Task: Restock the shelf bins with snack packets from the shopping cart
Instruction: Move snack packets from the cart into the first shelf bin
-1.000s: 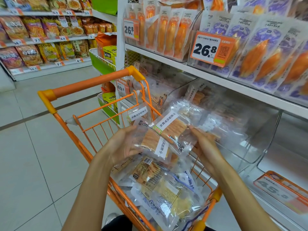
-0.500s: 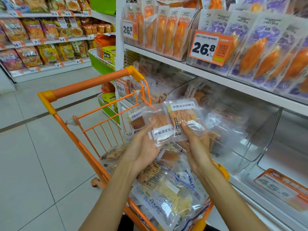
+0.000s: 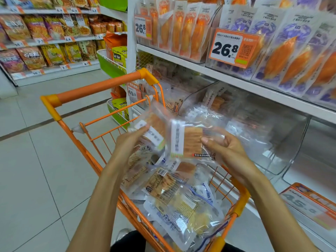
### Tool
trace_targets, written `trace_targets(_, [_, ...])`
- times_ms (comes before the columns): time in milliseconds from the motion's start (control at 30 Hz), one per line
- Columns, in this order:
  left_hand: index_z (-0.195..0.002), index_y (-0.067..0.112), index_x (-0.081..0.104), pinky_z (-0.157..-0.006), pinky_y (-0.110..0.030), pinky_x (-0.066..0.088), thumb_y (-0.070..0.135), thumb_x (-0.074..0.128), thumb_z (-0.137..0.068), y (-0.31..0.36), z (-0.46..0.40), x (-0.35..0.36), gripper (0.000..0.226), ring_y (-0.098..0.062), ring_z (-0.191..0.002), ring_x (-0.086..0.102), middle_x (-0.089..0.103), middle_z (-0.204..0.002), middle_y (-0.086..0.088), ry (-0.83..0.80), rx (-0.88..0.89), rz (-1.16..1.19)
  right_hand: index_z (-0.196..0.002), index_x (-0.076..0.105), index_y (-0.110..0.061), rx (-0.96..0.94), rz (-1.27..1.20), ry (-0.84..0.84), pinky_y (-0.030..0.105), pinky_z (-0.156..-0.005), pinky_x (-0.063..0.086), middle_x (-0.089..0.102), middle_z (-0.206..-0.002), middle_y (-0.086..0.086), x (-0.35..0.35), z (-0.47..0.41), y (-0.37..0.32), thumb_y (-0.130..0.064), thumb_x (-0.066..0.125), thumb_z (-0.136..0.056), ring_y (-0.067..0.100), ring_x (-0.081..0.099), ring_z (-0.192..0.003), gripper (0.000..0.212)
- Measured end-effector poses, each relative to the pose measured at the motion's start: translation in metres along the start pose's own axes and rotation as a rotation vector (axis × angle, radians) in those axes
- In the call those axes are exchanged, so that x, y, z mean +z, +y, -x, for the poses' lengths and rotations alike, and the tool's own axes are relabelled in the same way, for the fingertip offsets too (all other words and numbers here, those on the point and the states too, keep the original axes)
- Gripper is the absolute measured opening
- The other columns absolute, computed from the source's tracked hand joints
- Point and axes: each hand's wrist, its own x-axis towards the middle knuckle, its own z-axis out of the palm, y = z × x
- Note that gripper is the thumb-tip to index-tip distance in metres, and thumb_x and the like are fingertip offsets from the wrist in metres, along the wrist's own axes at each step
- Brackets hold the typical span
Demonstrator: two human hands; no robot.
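A: Change since a second ago?
B: Packets split: left hand (image 3: 130, 142) grip holds left packet (image 3: 154, 128); right hand (image 3: 223, 148) grip holds right packet (image 3: 189, 140), above cart (image 3: 94, 91), nearing clear bin (image 3: 272, 142).

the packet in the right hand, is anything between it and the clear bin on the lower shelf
Nothing visible blocks it. The right hand pinches the snack packet above the shopping cart, and the clear shelf bin sits just to its right with its front open. Packets already lie in the bin's far end.
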Motion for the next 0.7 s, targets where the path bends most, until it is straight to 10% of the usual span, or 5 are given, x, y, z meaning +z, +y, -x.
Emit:
trace_targets(200, [-0.113,0.014,0.066,-0.086,-0.058,0.052,0.072,0.055,-0.077,-0.003,0.005,0.018,0.069,-0.032,-0.097,0.066,0.070,-0.105,-0.010,-0.094,-0.086,-0.064,-0.120,0.058,-0.024,0.123,0.028,0.079,0.032,-0.097,0.048,0.071,-0.105,-0.007,0.028,-0.005,0.016,-0.026,0.074,-0.080,0.008,0.067,-0.100,0.043])
trace_targets(367, [-0.142,0.035,0.039,-0.097,-0.030,0.039,0.057,0.016,-0.098,-0.004,0.020,0.049,0.054,-0.005,-0.129,0.042,0.047,-0.139,0.014,-0.215,-0.051,0.111,-0.118,0.056,-0.024,0.102,-0.053,0.238,0.024,-0.085,0.051,0.067,-0.110,-0.008,0.050,-0.006,0.025,-0.027,0.069,-0.086,0.010,0.065,-0.101,0.034])
trace_targets(500, [-0.115,0.032,0.061,-0.065,-0.014,0.053,0.033,0.047,-0.097,-0.010,0.017,0.054,0.022,-0.003,-0.093,0.069,0.073,-0.101,0.012,-0.271,0.075,0.098,-0.122,0.055,-0.023,0.002,0.072,0.340,0.044,-0.101,0.046,0.060,-0.125,-0.002,0.061,-0.003,0.027,-0.038,0.064,-0.089,0.015,0.057,-0.116,0.038])
trace_targets(700, [-0.129,0.023,0.053,-0.080,-0.022,0.054,0.014,0.059,-0.091,-0.008,0.009,0.061,0.040,-0.009,-0.104,0.066,0.070,-0.114,0.006,-0.339,0.159,0.033,-0.151,0.009,-0.031,-0.017,0.403,0.349,0.031,-0.116,0.014,0.015,-0.155,-0.008,0.047,0.001,0.007,-0.038,0.046,-0.097,0.007,0.013,-0.141,0.065])
